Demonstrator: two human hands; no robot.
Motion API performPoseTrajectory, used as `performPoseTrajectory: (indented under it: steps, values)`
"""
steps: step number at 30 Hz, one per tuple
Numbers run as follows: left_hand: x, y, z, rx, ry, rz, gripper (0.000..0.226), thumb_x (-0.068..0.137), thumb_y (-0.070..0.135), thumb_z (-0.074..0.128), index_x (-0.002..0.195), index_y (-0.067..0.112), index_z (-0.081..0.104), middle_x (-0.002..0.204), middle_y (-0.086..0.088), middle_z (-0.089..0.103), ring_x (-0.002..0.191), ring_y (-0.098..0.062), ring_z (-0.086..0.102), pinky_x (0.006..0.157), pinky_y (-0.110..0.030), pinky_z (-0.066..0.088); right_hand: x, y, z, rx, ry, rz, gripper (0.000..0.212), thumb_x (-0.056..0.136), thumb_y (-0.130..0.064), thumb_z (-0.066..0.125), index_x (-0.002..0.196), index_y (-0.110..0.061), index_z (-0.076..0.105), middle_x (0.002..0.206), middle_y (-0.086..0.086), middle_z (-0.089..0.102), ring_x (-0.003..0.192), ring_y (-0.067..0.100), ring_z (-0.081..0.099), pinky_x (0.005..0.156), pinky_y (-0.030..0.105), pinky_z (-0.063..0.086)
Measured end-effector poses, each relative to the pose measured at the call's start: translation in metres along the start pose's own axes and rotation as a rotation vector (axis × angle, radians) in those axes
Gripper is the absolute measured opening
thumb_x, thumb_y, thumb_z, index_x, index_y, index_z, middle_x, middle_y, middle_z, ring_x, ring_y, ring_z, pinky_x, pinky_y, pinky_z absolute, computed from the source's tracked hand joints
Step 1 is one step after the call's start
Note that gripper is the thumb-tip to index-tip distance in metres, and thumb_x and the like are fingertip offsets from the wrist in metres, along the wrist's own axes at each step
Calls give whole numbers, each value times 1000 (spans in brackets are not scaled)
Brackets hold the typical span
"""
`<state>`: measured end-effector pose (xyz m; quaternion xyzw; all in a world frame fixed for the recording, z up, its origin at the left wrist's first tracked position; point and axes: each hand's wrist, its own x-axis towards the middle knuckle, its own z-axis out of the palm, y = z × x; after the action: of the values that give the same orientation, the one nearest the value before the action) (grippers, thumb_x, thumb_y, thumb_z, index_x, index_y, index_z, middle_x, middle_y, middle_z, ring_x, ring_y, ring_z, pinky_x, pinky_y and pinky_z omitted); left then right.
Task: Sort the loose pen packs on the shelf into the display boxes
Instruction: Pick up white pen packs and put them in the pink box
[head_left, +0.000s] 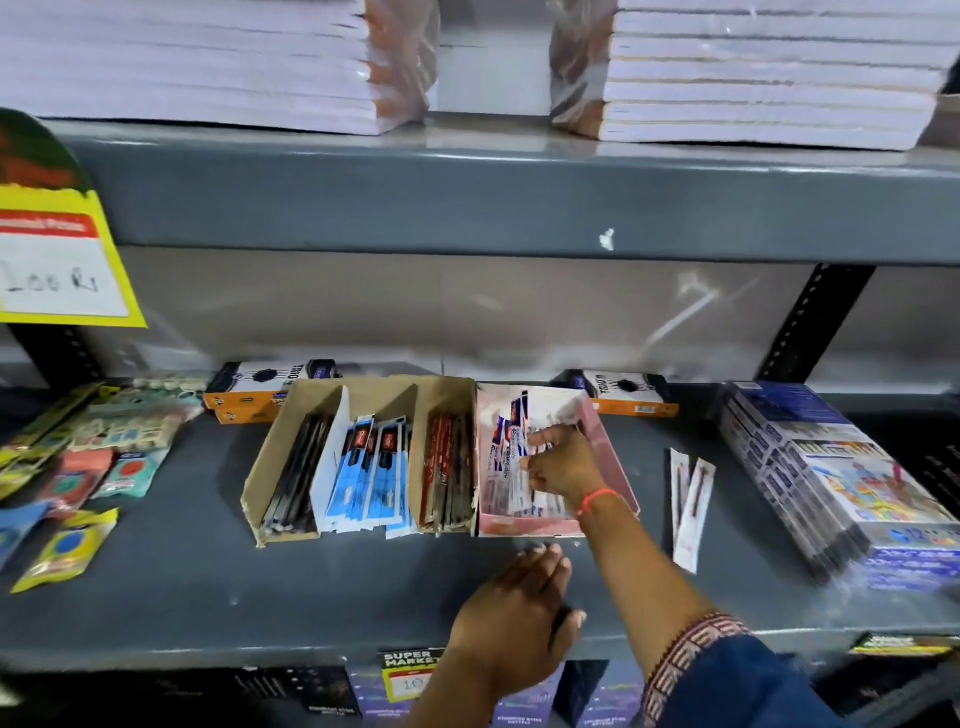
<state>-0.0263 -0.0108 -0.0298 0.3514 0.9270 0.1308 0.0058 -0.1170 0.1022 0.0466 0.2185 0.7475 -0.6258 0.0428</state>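
A brown cardboard display box (275, 441) holds black pens (296, 467), blue pen packs (376, 465) and red pens (449, 465) in three compartments. Right beside it stands a pink display box (615, 462) with white-and-blue pen packs (506, 457). My right hand (563, 462) is inside the pink box, fingers closed on those packs. My left hand (519, 608) lies palm down on the grey shelf (208, 597), just in front of the pink box, holding nothing. Two loose white pen packs (691, 512) lie on the shelf to the right of the pink box.
Orange-and-black boxes (249, 397) (631, 395) sit at the back. A stack of colour pencil packs (831, 473) fills the right end. Small stationery packets (83, 467) cover the left end. A yellow price tag (57, 260) hangs from the upper shelf, which carries notebook stacks (769, 78).
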Motion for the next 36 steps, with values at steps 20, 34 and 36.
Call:
performPoseTrajectory:
  steps: [20,34,36]
  values:
    - [-3,6,-10,-43,-17,-22,55,86,47,32,114,17,69,118,2,66,106,-12,63,73,-17,50,-20,12,-52,-475,530,-196,26,90,-5,40,102,4,61,109,26,66,101,40,62,79,37,47]
    - [-1,11,-9,99,-108,-37,58,102,45,17,153,19,8,158,5,-1,142,-8,-6,103,-16,-14,-44,74,-120,-838,505,100,34,90,-3,40,120,4,55,125,24,58,116,37,57,92,39,49]
    - [-1,11,-10,91,-112,-41,58,102,46,17,153,20,7,158,6,-1,142,-7,-6,103,-17,-14,-46,72,-122,-860,502,92,33,91,-2,39,117,4,58,121,23,62,113,36,60,87,37,51]
